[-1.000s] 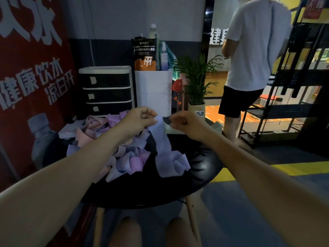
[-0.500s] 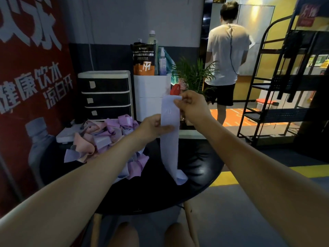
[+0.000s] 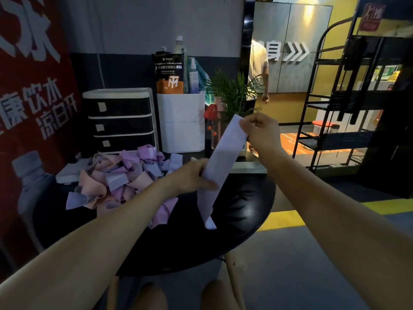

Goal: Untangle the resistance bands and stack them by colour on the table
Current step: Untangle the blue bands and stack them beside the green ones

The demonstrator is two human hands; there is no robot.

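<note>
A pale lavender resistance band (image 3: 223,159) hangs stretched out above the round black table (image 3: 241,211). My right hand (image 3: 261,130) pinches its top end. My left hand (image 3: 190,177) holds it lower down, around its middle, with the fingers across the band. The band's bottom end (image 3: 209,223) curls onto the tabletop. A tangled heap of pink, purple and lavender bands (image 3: 120,177) lies on the left part of the table, beside my left forearm.
Behind the table stand a black-and-white drawer unit (image 3: 118,119), a white box (image 3: 181,121) with a pouch and bottles, and a potted plant (image 3: 232,97). A black metal rack (image 3: 348,113) stands at the right. A person stands in the far doorway. My knees show below the table edge.
The band has been pulled out straighter and tilted, my right hand moving right with its top end. My left hand slid down along it. The person in the background walked farther away.
</note>
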